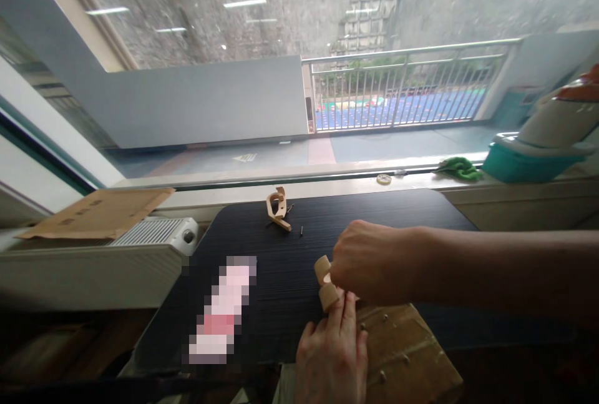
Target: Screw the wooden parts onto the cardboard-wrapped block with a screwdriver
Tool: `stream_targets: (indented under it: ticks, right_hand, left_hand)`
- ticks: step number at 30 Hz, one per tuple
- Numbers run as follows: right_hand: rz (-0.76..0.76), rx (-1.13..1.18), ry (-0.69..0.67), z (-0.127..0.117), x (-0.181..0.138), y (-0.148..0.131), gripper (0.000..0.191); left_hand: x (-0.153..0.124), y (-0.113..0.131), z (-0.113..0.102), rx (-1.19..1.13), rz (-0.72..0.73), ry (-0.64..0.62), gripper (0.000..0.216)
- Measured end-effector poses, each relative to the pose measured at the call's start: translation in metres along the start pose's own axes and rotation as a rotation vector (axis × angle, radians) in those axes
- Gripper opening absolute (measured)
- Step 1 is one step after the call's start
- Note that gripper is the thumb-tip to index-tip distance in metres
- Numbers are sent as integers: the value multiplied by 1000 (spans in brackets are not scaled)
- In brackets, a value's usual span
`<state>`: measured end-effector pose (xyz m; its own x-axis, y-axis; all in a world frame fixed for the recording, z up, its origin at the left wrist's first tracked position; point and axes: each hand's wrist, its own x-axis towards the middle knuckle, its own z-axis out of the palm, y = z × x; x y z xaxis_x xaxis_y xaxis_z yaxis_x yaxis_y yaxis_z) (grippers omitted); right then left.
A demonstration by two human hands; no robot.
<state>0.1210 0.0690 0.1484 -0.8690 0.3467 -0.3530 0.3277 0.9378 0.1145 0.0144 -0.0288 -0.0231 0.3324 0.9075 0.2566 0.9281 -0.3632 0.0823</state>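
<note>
one dark table (pixel 271 266) by window (pixel 224 29) (radiator (pixel 159 232) left), wooden piece (pixel 329 297) at hands (pixel 333 351).

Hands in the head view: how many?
2. The right hand, reaching in from the right, is at the curved wooden piece. The left hand is lower in the view, fingertips at the same piece. Both show; some fingers are hidden.

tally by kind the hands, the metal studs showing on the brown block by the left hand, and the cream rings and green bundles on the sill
Hands: 2 (left hand, right hand)
Metal studs showing: 4
Cream ring: 1
Green bundle: 1
Total: 8
</note>
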Motion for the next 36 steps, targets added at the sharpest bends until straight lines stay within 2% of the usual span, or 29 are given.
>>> stream_targets:
  ticks: [4,10,12,16,20,23,25,27,31,34,36]
  right_hand:
    - [-6,33,-64,5,1,7,10]
    - [239,187,-14,12,7,15,23]
    - [205,150,-6,9,6,13,22]
    - [44,22,3,-3,-1,2,7]
    - [-5,10,-80,-8,-4,-5,8]
    - [-47,45,-54,-1,-2,-2,10]
    - [-26,89,-25,6,1,3,10]
    - [58,166,2,12,4,9,9]
    - [253,267,32,12,5,15,23]
    - [224,206,10,3,0,13,24]
    - [163,118,-7,-3,-4,9,17]
  left_hand:
    - [1,2,1,2,-16,5,38]
    - [1,4,3,16,-30,26,48]
    - [1,4,4,14,-30,23,47]
    - [1,6,6,-10,-60,43,41]
    - [1,7,7,-42,-114,35,35]
    - [1,5,8,-53,-82,10,30]
    - [1,5,7,-42,-60,31,33]
    - [0,5,8,-17,-57,46,39]
    - [1,6,9,21,-46,36,50]
    - [1,8,9,31,-65,60,48]
    - [1,8,7,25,-64,47,45]
